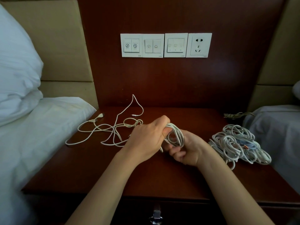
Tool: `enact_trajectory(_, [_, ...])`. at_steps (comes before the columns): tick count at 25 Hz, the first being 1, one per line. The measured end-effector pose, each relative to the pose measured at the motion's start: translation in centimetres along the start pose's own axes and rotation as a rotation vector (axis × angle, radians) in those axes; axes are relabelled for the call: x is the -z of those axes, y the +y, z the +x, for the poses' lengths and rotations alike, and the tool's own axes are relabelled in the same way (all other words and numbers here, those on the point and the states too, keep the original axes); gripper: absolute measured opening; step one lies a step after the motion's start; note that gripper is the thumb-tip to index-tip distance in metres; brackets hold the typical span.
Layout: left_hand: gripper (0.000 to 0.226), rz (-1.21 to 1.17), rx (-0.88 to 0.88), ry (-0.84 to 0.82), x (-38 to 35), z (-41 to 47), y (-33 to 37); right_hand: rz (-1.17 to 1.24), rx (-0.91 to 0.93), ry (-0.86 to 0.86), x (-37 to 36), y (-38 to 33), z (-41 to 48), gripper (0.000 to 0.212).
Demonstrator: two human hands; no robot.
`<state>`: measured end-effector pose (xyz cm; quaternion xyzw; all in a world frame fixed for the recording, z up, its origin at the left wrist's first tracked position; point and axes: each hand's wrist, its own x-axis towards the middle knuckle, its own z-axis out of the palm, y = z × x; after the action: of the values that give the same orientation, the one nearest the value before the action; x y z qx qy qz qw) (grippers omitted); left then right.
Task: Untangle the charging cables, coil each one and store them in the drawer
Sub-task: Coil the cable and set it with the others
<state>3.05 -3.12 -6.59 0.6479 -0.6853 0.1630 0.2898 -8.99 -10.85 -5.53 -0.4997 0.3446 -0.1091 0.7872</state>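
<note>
Closest in, at the frame's foot: drawer point(178, 213), shut, metal pull point(157, 215) at its middle. Above it, dark wooden bench point(162, 176), flanked on the left by a white bed point(40, 127); switch panel point(165, 45) on the back wall.

Well to the right on the bench, pile of coiled cables point(238, 145), white with a little pale blue, loops slumped loosely on one another. To the left, loose tangle point(113, 129) of cream cable, sprawled flat and crossing itself, one loop rearing up against the back panel, plug ends lying toward the bed.

Between the two heaps, just above the bench's middle, left hand point(146, 138) and right hand point(186, 150), both closed round the white cable coil point(176, 135). Left fingers curled over the top of the loops; right palm upward, cupping and pinching the lower bend.

Coil held on edge, an oval, long axis seemingly running away from the body and a little rightward, opening turned toward the left hand. Short free tail hanging below the left hand's heel.

Likely feather-light, limp yet springy, prone to sprawl open once released. Best taken across the whole bundle, all turns pinched together, never by a plug or a single strand. Left to do, by the look of it: the tangle, then the drawer.
</note>
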Motion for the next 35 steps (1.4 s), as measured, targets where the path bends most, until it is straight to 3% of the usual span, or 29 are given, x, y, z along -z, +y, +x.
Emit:
enact_trajectory(3, [0.023,-0.062,-0.017,0.015,-0.1,-0.2,0.0,0.067,0.108,0.077,-0.1,0.2,0.6,0.034])
enact_trajectory(6, [0.025,-0.232,0.112,0.061,-0.5,-0.2,-0.1,0.0,0.326,0.212,-0.7,0.6,1.2,0.029])
enact_trajectory(11, [0.035,-0.91,0.438,0.114,-0.6,0.5,0.8,-0.328,0.85,0.533,-1.6,1.3,1.3,0.033])
enact_trajectory(15, [0.035,-1.359,0.652,0.004,-0.2,0.9,1.3,-0.61,1.19,0.691,-1.5,1.9,1.2,0.03])
enact_trajectory(17, [0.035,-1.454,0.73,-0.063,-0.2,1.1,1.4,-0.732,1.298,0.747,-1.4,2.0,1.2,0.026])
enact_trajectory(21, [0.037,-1.264,0.68,0.039,-0.4,1.1,1.8,-0.607,1.153,0.599,-1.4,1.7,0.7,0.006])
enact_trajectory(24, [0.036,-1.173,0.65,0.064,-0.6,1.0,1.9,-0.488,1.114,0.62,-1.6,1.9,0.6,0.024])
enact_trajectory(27, [0.035,-1.173,0.606,-0.072,-0.3,0.9,1.6,-0.39,1.13,0.695,-1.2,1.6,0.9,0.035])
enact_trajectory(32, [0.05,-0.713,0.428,-0.266,1.9,0.6,-0.3,-0.103,0.988,0.776,0.8,0.2,1.4,0.04])
enact_trajectory(35, [0.028,-0.401,0.409,-0.283,2.0,0.3,-2.1,-0.133,0.997,0.755,0.8,0.5,1.5,0.041])
